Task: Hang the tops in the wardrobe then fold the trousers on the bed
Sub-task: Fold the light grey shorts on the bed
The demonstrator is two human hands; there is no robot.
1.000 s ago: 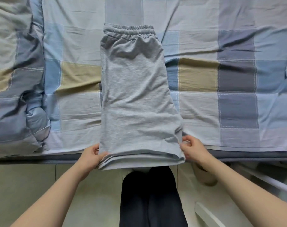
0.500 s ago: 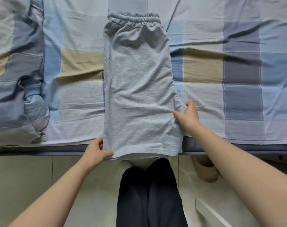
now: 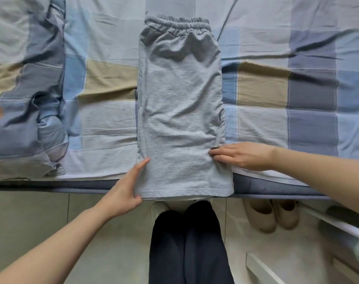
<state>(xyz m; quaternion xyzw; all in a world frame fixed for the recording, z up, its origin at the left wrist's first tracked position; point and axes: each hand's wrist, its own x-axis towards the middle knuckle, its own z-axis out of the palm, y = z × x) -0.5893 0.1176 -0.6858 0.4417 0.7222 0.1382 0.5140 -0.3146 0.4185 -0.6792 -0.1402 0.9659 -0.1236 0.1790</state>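
Observation:
Grey trousers [image 3: 180,111], folded lengthwise into a narrow strip, lie on the checked bed sheet [image 3: 277,89] with the elastic waistband at the far end. Their hem hangs slightly over the bed's front edge. My left hand [image 3: 125,187] rests with straight fingers against the lower left edge of the trousers, thumb by the hem. From the right, my right hand [image 3: 242,155] lies flat with its fingertips pressing on the lower right edge of the fabric. No tops or wardrobe are in view.
A crumpled checked duvet [image 3: 24,111] lies bunched at the bed's left. On the tiled floor are beige slippers [image 3: 271,216] to the right and a white rail [image 3: 338,226] at lower right. My legs in dark trousers [image 3: 186,242] stand against the bed.
Both hands let go of the hem corners. My right hand moved up the right side and flattened there; my left hand slid a little up the left edge. The trousers lie further onto the bed.

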